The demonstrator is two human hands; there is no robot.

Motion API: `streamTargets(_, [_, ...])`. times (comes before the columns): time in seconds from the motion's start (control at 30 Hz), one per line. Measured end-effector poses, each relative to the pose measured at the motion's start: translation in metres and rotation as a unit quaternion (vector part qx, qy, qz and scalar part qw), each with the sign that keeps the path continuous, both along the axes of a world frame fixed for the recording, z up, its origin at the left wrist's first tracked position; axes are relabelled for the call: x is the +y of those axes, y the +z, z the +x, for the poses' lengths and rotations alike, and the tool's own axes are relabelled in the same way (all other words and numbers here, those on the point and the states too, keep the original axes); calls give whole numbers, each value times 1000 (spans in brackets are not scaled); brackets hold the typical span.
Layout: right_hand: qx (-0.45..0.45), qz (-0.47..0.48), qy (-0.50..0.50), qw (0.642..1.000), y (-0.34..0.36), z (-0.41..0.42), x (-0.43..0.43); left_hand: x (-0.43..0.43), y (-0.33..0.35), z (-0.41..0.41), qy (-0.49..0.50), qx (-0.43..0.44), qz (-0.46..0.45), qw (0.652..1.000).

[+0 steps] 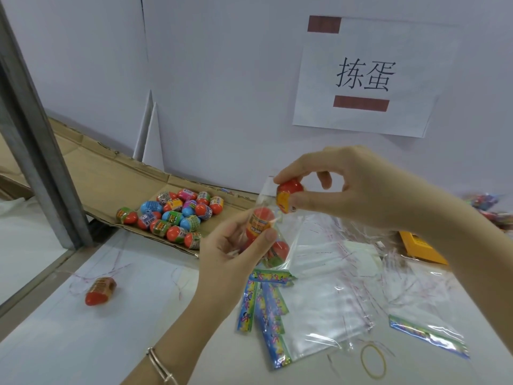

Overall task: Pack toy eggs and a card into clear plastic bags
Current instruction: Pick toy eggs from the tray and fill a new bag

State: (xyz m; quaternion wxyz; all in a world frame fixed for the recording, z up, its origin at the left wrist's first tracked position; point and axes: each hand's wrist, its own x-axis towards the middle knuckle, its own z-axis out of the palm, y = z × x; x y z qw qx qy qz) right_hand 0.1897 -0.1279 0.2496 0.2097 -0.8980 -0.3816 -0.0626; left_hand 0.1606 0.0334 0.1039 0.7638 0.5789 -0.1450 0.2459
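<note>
right hand pinches a red and yellow plastic toy egg at the mouth of the clear plastic bag gripped by the left hand; if that limp mouth folds, the egg may drop

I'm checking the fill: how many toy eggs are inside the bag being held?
2 show in the bag: one upper egg under the left hand's thumb, one lower egg beneath it. More may hide behind that hand.
</note>
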Motion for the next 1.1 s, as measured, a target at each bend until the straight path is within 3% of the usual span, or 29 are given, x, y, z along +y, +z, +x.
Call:
streamTargets(0.2, [-8,-37,11,999,6,-4,1,-2,-1,-1,-14,-22,12,1000])
streamTargets(0.6, [-30,-11,-5,999,5,-6,-2,-1,-3,-2,-8,-46,15,999])
streamTargets(0.77, [-10,57,-11,998,2,-6,-3,-1,-1,-3,-11,-47,11,999])
streamTargets(0.97, [-10,15,9,1000,-6,-7,-3,1,0,-3,-5,-55,10,998])
streamTargets(1.1, [10,39,15,999,-6,-8,-1,1,0,-2,8,-58,12,998])
